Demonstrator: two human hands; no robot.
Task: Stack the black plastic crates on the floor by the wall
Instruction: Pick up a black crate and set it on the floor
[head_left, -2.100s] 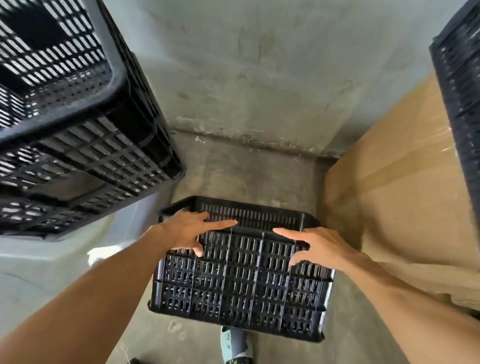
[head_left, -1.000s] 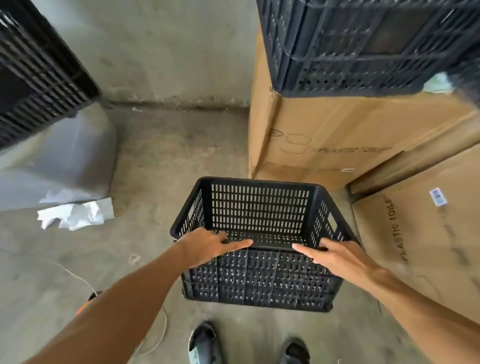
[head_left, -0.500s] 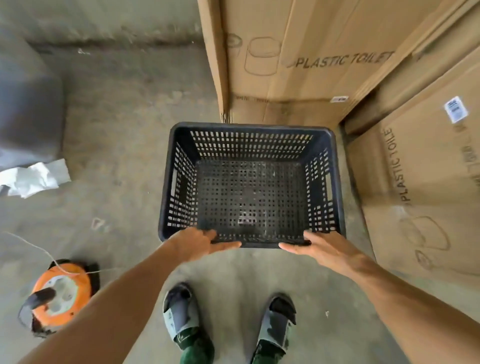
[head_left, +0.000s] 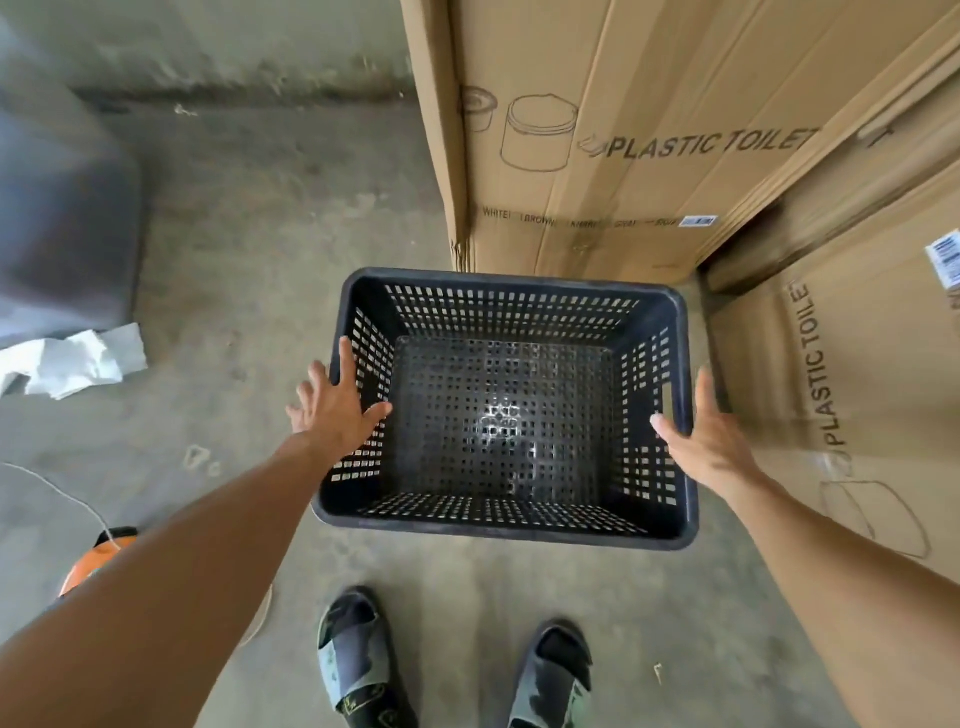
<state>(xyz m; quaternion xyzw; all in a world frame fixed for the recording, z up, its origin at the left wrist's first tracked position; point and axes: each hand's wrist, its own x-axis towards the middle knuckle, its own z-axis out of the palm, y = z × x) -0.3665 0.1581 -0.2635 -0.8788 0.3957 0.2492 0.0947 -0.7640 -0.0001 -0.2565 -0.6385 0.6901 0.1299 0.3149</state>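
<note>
One black perforated plastic crate (head_left: 514, 283) stands upright and empty on the concrete floor, its far side close to a cardboard box. My left hand (head_left: 332, 410) lies over the crate's left rim, fingers spread, thumb inside the wall. My right hand (head_left: 701, 431) straddles the right rim, thumb inside and fingers straight along the outside. Neither hand is curled around the rim. No other crate is in view.
Large cardboard boxes stand behind the crate (head_left: 623, 156) and to its right (head_left: 857, 389). A grey covered object (head_left: 57, 223) and crumpled white paper (head_left: 72, 361) lie at left. An orange cable reel (head_left: 98, 556) sits near my left arm. My slippered feet (head_left: 353, 660) are below the crate.
The crate has come down from a tilt to upright on the floor. My hands have left its near rim and moved out to the left and right rims.
</note>
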